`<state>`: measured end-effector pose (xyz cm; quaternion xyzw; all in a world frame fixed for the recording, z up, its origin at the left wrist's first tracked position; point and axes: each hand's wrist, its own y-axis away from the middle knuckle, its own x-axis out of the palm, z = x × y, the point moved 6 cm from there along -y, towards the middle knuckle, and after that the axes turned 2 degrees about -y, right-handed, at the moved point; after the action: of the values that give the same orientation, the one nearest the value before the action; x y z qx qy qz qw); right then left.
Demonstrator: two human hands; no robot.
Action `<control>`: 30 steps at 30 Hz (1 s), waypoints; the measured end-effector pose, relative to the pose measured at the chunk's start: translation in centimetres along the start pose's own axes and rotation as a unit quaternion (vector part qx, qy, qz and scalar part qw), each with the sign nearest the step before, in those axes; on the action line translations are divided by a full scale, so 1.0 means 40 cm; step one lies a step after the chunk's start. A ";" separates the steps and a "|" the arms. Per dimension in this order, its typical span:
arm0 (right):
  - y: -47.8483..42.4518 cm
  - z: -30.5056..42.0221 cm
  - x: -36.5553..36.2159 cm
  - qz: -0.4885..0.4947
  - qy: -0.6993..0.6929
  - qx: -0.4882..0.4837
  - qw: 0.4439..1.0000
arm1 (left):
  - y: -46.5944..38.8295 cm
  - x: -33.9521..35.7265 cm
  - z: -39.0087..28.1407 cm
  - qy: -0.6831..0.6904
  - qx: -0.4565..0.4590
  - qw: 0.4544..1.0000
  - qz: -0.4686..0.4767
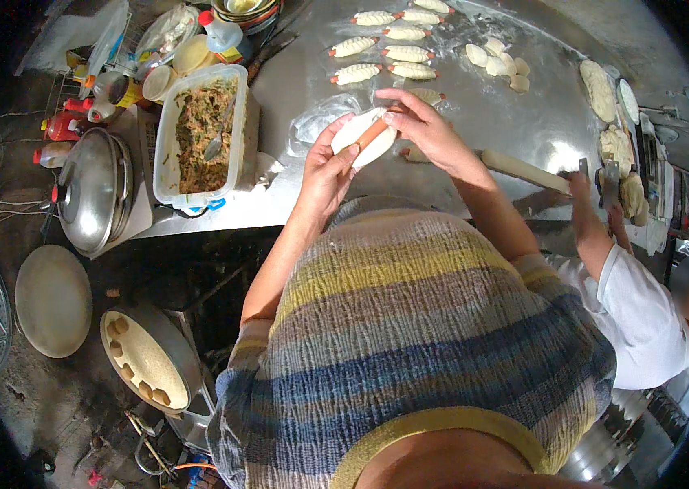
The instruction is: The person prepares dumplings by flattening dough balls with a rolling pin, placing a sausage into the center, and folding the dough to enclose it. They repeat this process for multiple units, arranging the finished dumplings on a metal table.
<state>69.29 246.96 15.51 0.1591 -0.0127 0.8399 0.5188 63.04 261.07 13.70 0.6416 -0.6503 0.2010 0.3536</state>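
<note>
Between both hands, above the metal table, is a flat oval of dough (353, 129) with a sausage (373, 133) lying lengthwise on it. My left hand (331, 162) holds the dough's near left edge, its thumb on the lower end of the sausage. My right hand (420, 125) grips the upper right end of the sausage and dough. Beyond them lie several dough-wrapped sausages (408, 54) in rows, their ends showing. One more wrapped piece (416, 154) is partly hidden below my right hand. Several small dough rounds (496, 63) lie farther right.
At left stand a plastic tub of minced filling (241, 131) with a spoon, a lidded metal pan (90, 189) and bottles (64, 125). A clear plastic bag (320, 122) is beside my left hand. At right, a co-worker's hand (578, 185) is by a rolling pin (524, 171) and dough lumps (616, 150).
</note>
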 end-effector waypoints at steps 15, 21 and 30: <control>0.023 0.010 0.000 0.097 0.108 0.049 0.988 | 0.027 0.042 -0.088 -0.408 0.061 0.910 0.051; 0.035 0.017 0.006 0.084 0.157 0.057 0.982 | 0.022 0.027 -0.061 -0.300 -0.038 0.952 0.046; 0.128 0.207 0.073 0.130 0.447 -0.399 0.790 | 0.038 0.044 -0.103 -0.114 -0.188 0.973 0.066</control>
<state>65.69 245.59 24.91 -0.4586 -0.1337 0.7969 0.3699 62.52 262.94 17.98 0.5379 -0.7532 0.0233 0.3779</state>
